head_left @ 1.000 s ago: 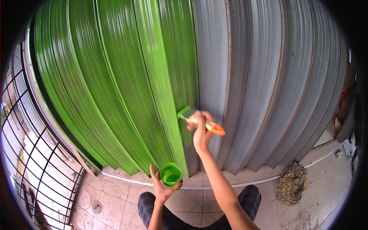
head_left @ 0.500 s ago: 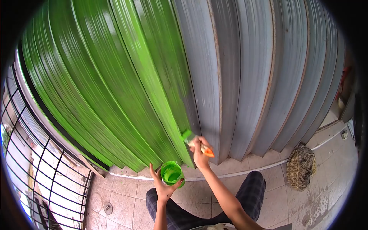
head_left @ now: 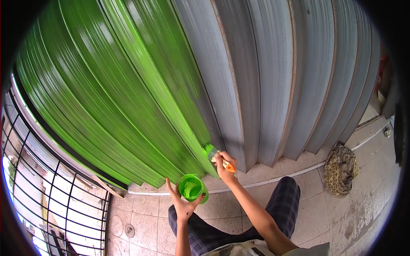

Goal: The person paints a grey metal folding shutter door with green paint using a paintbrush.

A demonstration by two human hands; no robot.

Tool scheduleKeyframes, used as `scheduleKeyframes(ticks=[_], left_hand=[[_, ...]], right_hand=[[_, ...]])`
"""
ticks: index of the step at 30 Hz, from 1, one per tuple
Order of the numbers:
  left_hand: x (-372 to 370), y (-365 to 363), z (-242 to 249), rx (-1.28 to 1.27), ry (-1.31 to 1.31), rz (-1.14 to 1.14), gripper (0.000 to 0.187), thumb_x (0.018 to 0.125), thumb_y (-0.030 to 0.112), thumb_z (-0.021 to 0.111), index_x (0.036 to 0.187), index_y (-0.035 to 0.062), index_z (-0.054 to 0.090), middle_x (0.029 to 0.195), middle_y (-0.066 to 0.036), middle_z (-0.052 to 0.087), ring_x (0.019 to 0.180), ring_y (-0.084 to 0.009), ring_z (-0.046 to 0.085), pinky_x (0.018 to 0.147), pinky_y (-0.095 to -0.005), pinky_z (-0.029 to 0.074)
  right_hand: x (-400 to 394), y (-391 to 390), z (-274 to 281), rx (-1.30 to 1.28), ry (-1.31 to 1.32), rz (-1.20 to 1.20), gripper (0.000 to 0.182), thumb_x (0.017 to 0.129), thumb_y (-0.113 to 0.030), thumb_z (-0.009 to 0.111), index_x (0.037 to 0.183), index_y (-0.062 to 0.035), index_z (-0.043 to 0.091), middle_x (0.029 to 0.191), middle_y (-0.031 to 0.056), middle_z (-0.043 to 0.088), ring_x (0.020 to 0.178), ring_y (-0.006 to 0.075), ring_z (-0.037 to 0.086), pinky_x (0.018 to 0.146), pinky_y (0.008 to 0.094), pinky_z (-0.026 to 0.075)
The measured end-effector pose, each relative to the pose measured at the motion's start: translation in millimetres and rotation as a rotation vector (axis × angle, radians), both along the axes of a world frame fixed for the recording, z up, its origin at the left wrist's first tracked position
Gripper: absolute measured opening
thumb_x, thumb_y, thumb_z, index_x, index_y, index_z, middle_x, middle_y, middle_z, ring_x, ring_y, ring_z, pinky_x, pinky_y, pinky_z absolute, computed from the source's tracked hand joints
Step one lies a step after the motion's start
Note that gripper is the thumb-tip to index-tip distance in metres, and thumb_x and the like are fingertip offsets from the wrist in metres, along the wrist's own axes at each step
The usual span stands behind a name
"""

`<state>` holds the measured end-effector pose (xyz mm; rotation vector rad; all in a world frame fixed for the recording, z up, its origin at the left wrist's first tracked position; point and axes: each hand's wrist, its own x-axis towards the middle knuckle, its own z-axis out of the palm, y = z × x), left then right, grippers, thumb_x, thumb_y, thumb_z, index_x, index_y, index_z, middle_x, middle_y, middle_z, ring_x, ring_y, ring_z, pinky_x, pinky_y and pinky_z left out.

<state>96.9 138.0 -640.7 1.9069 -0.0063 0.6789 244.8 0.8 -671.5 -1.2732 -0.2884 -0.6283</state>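
My right hand [head_left: 224, 166] grips a paintbrush [head_left: 216, 154] by its pale handle with an orange end. Green paint coats the bristles, which touch the lower part of the ribbed metal shutter [head_left: 273, 81] near where green meets grey. Below and to the left, my left hand [head_left: 183, 205] holds a small paint bucket [head_left: 191, 187] with fingers and thumb around its sides. Wet green paint lies inside the bucket and covers its rim. The shutter's left part is glossy green, and its right part is bare grey with rusty ridge edges.
A crumpled yellowish-brown cloth or sack [head_left: 341, 170] lies on the tiled floor [head_left: 303, 217] at the right. A black metal grille [head_left: 55, 187] stands at the left. A round drain cover [head_left: 129, 230] is set in the floor, and a white strip [head_left: 273, 179] runs along the shutter's base.
The camera view has shifted slightly. The brush stays low on the shutter near the green edge, its bristles now plainer to see. Both hands keep their holds.
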Motion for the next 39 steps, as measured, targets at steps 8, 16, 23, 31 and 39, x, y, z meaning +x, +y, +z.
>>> scheduleKeyframes(ticks=[8,16,23,31,39], left_hand=[[-4,2,-1,0.000,0.009,0.007,0.128,0.053,0.009,0.086,0.146,0.0092,-0.002,0.121,-0.021,0.049,0.109,-0.0294,0.054,0.094,-0.0419,0.046],[-10,-1,0,0.020,0.038,0.029,0.128,0.054,0.013,0.087,0.145,0.0078,-0.003,0.118,-0.023,0.049,0.108,-0.0294,0.053,0.096,-0.0400,0.042],[-16,-3,5,-0.025,0.051,0.013,0.126,0.052,0.008,0.086,0.146,0.0102,0.001,0.125,-0.023,0.045,0.110,-0.0296,0.052,0.095,-0.0418,0.045],[-20,-12,14,-0.055,0.029,0.021,0.126,0.053,0.011,0.087,0.146,0.0093,0.002,0.126,-0.022,0.043,0.112,-0.0293,0.051,0.097,-0.0421,0.043],[-22,-5,3,-0.043,0.060,0.008,0.128,0.052,0.012,0.088,0.146,0.0094,0.001,0.126,-0.021,0.043,0.111,-0.0292,0.051,0.096,-0.0419,0.044]], right_hand=[[16,11,152,0.181,-0.386,0.002,0.016,0.088,-0.012,0.059,0.077,-0.0010,0.061,0.057,0.0058,0.058,0.047,0.0101,0.051,0.046,0.0243,0.040],[-5,18,15,0.056,-0.085,0.014,0.022,0.090,-0.018,0.058,0.079,0.0013,0.061,0.061,0.0065,0.062,0.050,0.0094,0.058,0.046,0.0237,0.045],[1,25,113,0.214,-0.156,0.121,0.024,0.091,-0.018,0.058,0.080,0.0025,0.061,0.065,0.0048,0.062,0.053,0.0086,0.059,0.048,0.0224,0.049],[20,19,85,0.320,-0.241,0.203,0.021,0.090,-0.017,0.059,0.082,0.0016,0.062,0.066,0.0063,0.064,0.056,0.0091,0.060,0.048,0.0227,0.046],[-1,24,-98,0.207,0.241,-0.005,0.024,0.089,-0.020,0.061,0.076,-0.0007,0.063,0.060,0.0037,0.063,0.050,0.0085,0.059,0.044,0.0233,0.044]])
